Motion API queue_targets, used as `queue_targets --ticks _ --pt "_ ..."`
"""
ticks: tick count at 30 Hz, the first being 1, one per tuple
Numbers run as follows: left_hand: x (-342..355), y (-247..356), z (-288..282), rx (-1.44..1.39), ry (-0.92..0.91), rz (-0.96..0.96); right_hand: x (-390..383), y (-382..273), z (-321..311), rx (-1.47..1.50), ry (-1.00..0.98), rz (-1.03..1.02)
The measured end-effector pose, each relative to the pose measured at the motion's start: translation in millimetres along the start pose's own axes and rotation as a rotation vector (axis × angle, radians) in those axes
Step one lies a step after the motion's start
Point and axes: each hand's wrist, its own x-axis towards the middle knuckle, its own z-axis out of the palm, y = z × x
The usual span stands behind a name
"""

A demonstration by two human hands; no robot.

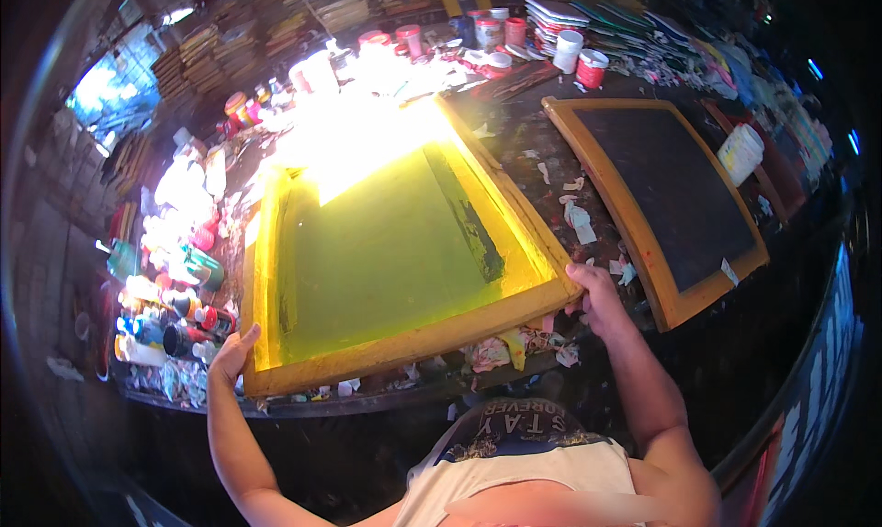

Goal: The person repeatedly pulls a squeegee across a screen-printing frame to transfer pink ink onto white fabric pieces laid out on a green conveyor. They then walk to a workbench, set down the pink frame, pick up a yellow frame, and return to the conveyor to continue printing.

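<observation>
Between my hands is a wooden-framed printing screen (386, 251) with yellow-green mesh, tilted above the cluttered table. My left hand (235, 352) grips its near left corner, thumb on top of the wood. At the near right corner, my right hand (595, 293) is closed round the frame, thumb over the edge and fingers mostly hidden beneath. Dark patches run down the mesh's right side. Strong glare washes out the screen's far end. To the right lies a second wooden-framed screen (657, 187) with dark mesh, apart from my right hand.
Bottles and jars (188, 329) crowd the table's left side. Paint tubs (591, 68) and a stack of sheets (556, 20) stand at the back. A white container (740, 153) lies by the dark screen's right edge. Crumpled paper scraps (579, 222) litter the space between the screens.
</observation>
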Motion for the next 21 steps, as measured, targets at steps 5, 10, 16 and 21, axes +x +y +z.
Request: queue_targets --ticks 5,10,16,21 --pt "86.0 34.3 -31.3 -0.18 -0.043 0.074 -22.3 -9.4 8.9 -0.038 -0.006 0.008" --pt "147.4 32.3 -36.5 -0.009 -0.039 0.049 -77.1 27.6 1.8 -0.039 0.026 0.027" --pt "120.8 3.3 7.3 -0.027 -0.002 0.023 -110.0 51.1 -35.5 -0.14 0.155 -0.127" --pt "70.1 10.8 64.8 -0.192 0.017 0.034 -115.4 19.7 -76.5 -0.202 0.188 -0.251"
